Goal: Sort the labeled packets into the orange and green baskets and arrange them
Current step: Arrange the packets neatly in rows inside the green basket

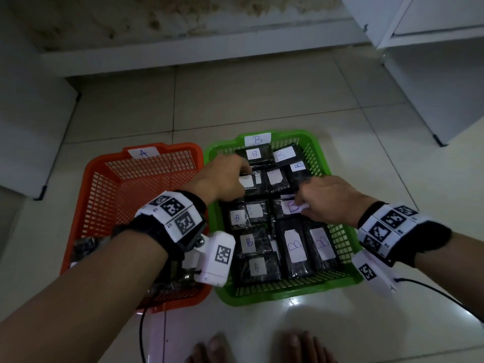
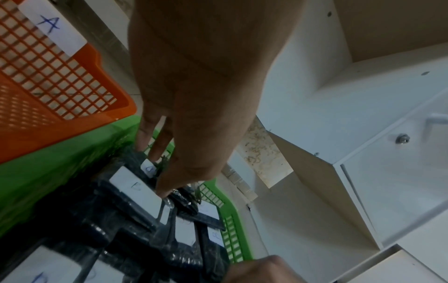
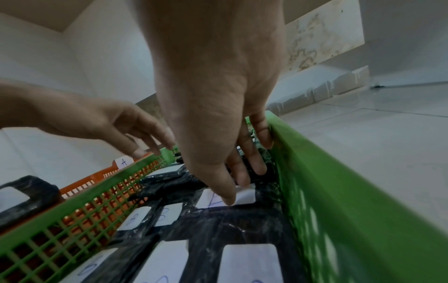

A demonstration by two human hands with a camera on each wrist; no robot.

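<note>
The green basket (image 1: pixel 288 294), tagged B, sits on the floor tiles and is filled with several black packets with white B labels. To its left is the orange basket (image 1: pixel 146 166), tagged A, where a dark packet (image 1: pixel 83 244) shows at the near left corner behind my forearm. My left hand (image 1: pixel 245 176) reaches into the green basket's far left part, with straight fingers (image 2: pixel 145 139) and thumb touching a packet (image 1: pixel 248 183) there. My right hand (image 1: pixel 301 203) rests on a B packet (image 1: pixel 284 206) mid-basket, its thumb (image 3: pixel 226 199) on the label.
White cabinets stand at the left (image 1: pixel 28 121) and the right (image 1: pixel 432 82), with a low white ledge (image 1: pixel 199 53) along the stained wall behind the baskets. A black cable (image 1: pixel 445 299) trails from my right wrist over the tiles. My bare feet (image 1: pixel 262 347) are at the bottom edge.
</note>
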